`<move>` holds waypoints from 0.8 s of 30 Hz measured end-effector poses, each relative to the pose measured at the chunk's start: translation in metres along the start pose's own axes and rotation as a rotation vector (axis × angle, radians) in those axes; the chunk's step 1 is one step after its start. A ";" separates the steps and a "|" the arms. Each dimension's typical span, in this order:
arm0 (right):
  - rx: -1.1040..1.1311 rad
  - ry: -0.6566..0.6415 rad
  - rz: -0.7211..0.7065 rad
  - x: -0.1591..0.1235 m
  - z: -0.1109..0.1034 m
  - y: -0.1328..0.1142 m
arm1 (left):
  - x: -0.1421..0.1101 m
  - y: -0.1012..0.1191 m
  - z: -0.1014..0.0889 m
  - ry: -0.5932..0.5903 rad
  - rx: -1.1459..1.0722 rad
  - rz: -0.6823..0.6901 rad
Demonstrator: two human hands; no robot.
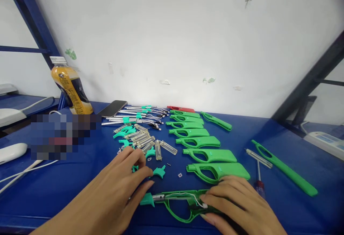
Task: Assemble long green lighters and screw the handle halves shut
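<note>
Right hand (238, 202) clamps green casing (192, 201); left hand (128, 185), fingertips apart, is beside teal collar (147, 199).

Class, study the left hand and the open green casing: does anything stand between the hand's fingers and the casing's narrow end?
Yes. A teal piece sits just outside the narrow end of the open green casing, on the side facing the left hand. Nothing else visible stands between them.

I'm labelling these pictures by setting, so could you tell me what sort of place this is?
Probably a small assembly workbench: a blue table holds a row of green plastic casings, a cluster of clear tubes and a screwdriver.
</note>
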State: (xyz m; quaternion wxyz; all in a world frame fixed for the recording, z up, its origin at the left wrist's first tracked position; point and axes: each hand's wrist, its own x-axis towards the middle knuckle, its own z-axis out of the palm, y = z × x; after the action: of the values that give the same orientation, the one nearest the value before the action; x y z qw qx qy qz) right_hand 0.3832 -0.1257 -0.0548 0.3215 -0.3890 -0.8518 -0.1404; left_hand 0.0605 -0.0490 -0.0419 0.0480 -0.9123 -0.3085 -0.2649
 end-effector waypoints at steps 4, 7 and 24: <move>0.038 -0.064 0.012 -0.009 0.005 0.002 | 0.018 -0.009 0.009 -0.142 -0.002 -0.027; 0.101 -0.042 0.060 -0.012 0.010 0.000 | 0.019 -0.013 0.017 -0.139 0.046 -0.045; 0.221 0.053 0.219 -0.003 0.011 -0.013 | -0.015 0.039 0.035 0.025 0.004 0.119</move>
State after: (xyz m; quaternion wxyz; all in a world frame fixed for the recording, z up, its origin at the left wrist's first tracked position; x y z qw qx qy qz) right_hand 0.3698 -0.1306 -0.0653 0.3983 -0.4381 -0.8056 -0.0201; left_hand 0.0893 -0.0799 -0.0766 0.0693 -0.9256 -0.2535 -0.2722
